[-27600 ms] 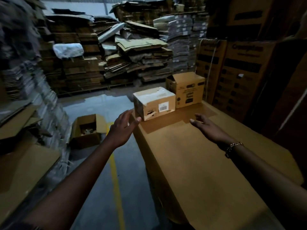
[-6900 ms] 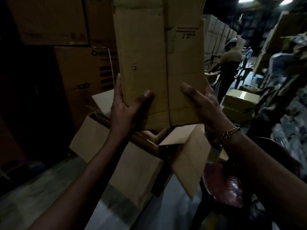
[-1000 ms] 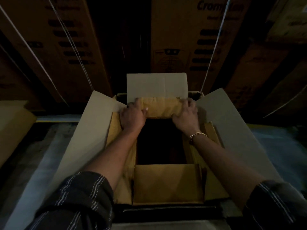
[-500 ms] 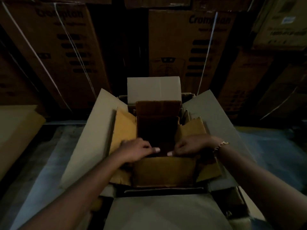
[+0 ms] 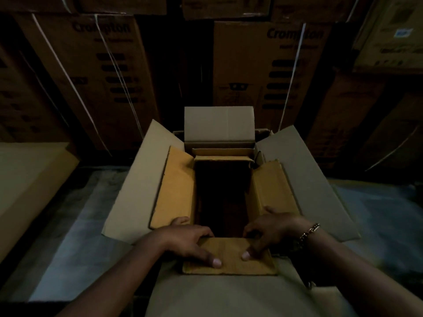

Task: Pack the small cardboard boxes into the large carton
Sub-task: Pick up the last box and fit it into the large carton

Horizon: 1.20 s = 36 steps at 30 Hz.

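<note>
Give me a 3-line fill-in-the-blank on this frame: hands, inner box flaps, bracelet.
1. Both hands press on the inner box's ____ flap, the one closest to the person.
2. The bracelet is on the ____ wrist.
3. The large carton's far flap stands ____ while its side flaps splay outward.

The left hand and right hand lie flat, fingers spread, grasping nothing.

Missing words: near; right; upright

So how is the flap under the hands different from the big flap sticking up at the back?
The near flap is golden brown and folded down flat; the back flap is pale grey and stands upright. Both hands press the near flap; nothing touches the back flap. Both are cardboard.
</note>
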### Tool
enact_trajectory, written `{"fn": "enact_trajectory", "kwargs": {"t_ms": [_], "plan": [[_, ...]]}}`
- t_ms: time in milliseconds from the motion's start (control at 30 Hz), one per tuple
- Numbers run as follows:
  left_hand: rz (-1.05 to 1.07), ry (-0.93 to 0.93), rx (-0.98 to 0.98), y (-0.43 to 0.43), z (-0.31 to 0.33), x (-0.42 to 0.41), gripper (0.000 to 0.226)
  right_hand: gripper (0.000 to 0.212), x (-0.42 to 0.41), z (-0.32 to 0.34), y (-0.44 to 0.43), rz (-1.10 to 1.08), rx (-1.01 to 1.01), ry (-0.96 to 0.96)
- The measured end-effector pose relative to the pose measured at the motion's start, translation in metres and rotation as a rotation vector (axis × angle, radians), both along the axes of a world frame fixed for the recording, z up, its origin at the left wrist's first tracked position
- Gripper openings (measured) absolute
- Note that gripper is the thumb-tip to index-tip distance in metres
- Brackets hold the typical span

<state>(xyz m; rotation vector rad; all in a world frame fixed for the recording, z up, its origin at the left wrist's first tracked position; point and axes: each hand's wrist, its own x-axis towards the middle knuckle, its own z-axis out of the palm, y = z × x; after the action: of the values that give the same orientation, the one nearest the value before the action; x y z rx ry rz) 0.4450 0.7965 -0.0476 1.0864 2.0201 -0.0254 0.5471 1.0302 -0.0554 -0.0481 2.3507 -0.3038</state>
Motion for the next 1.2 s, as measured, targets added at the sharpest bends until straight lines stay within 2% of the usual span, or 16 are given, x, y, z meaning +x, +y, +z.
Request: {"fn": "enact_trajectory", "kwargs": {"t_ms": [100,200,267,367,467,567,700,767,867,1067,1200], "plan": [[0.022,0.062,0.035,0.006,0.001,-0.012,0.080,0.068,-0.012,0.001,0.001,-0.139,-0.069,0.110],[0.190,0.103,0.299,0.024,-0.004,-0.030,0.075,0.054,-0.041,-0.006,0.006,-0.449,-0.262,0.298],[0.321,0.172,0.411,0.044,-0.009,-0.050,0.072,0.054,-0.067,-0.011,0.016,-0.564,-0.196,0.460],[0.442,0.419,0.464,0.069,-0.019,-0.089,0.072,0.058,-0.105,-0.011,0.037,-0.692,-0.010,0.659],[0.552,0.559,0.450,0.088,-0.024,-0.127,0.074,0.058,-0.143,-0.014,0.061,-0.958,-0.168,0.703],[0.619,0.606,0.426,0.105,-0.023,-0.156,0.070,0.058,-0.177,-0.023,0.085,-1.068,-0.259,0.671],[0.655,0.605,0.437,0.121,-0.025,-0.182,0.058,0.057,-0.201,-0.032,0.095,-1.266,-0.517,0.684],[0.689,0.598,0.439,0.127,-0.027,-0.189,0.055,0.058,-0.209,-0.038,0.099,-1.309,-0.557,0.705],[0.709,0.637,0.404,0.133,-0.033,-0.196,0.053,0.053,-0.216,-0.047,0.103,-1.317,-0.439,0.774],[0.615,0.749,0.326,0.137,-0.039,-0.199,0.052,0.046,-0.223,-0.059,0.110,-1.200,-0.228,0.815],[0.544,0.813,0.306,0.136,-0.040,-0.205,0.057,0.051,-0.222,-0.062,0.108,-1.292,-0.316,0.826]]}}
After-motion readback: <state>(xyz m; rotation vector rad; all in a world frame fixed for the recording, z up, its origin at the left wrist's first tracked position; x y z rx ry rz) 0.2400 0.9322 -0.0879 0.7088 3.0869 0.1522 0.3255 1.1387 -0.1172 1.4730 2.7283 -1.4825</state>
